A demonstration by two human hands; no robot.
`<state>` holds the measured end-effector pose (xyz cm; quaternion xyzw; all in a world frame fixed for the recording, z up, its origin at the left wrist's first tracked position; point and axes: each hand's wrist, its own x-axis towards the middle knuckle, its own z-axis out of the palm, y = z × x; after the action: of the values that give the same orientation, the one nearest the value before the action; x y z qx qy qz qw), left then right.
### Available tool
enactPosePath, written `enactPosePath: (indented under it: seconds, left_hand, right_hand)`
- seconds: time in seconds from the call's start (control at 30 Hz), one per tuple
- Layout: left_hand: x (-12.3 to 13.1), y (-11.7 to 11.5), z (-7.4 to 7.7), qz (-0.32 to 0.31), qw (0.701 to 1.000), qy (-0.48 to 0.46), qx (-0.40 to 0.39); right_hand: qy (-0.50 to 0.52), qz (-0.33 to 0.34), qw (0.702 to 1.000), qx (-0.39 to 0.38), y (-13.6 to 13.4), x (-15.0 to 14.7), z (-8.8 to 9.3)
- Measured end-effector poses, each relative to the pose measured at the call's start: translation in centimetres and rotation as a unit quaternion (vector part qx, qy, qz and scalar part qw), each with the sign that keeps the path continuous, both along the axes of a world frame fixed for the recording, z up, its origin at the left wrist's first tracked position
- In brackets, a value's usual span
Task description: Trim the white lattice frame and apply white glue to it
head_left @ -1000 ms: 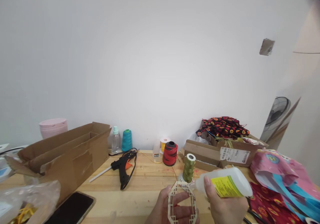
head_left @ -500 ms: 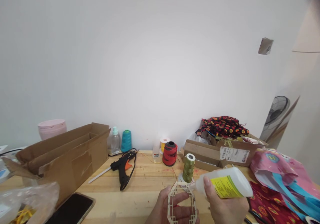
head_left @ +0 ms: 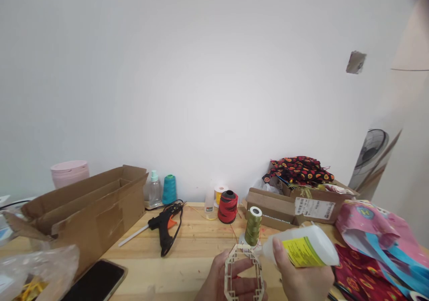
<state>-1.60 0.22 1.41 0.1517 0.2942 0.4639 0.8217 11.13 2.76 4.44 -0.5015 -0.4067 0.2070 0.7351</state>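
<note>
My left hand (head_left: 216, 278) holds up a pale octagonal lattice frame (head_left: 228, 272), its fingers showing behind the openings. In my right hand (head_left: 303, 281) is a white squeeze bottle (head_left: 318, 240) with a yellow-green label, tipped on its side with the nozzle pointing left. The nozzle tip meets or nearly meets the upper right edge of the frame; I cannot tell whether it touches. Just behind stands an olive-green thread spool (head_left: 253, 227). The lower part of the frame runs out of view at the bottom.
A black glue gun (head_left: 164, 229) lies left of centre, near a long cardboard box (head_left: 100, 214) and a phone (head_left: 97, 283). A red-and-black thread cone (head_left: 228, 207) stands at the back. To the right are an open box (head_left: 271, 205), patterned cloth (head_left: 301, 169) and a pink bag (head_left: 365, 222).
</note>
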Motion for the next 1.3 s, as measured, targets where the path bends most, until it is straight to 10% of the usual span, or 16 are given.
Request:
enactPosePath:
  seconds: [1.3]
  left_hand:
    - [-0.20,0.03,0.19,-0.039,0.999,-0.020,0.028]
  right_hand:
    - [-0.028,-0.035,0.999,0.025,-0.45,-0.43,0.29]
